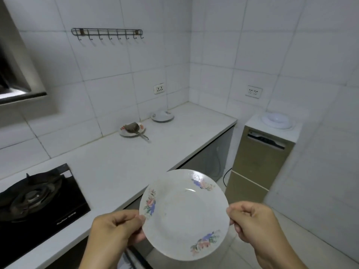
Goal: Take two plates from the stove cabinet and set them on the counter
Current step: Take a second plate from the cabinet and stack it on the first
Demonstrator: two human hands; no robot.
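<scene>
Round white floral ceramic plate [184, 214]: left hand [118, 228] and right hand [254, 222] pinch opposite rims. Likely rigid, slick, breakable; rim grip suits.

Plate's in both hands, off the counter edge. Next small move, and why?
Probably carry the plate forward and left, then lower it onto the bare counter near the stove. Left hand and right hand pinch opposite rims, and it hangs over the floor, not the worktop. That stretch looks free; the two dishes sit far back.
</scene>
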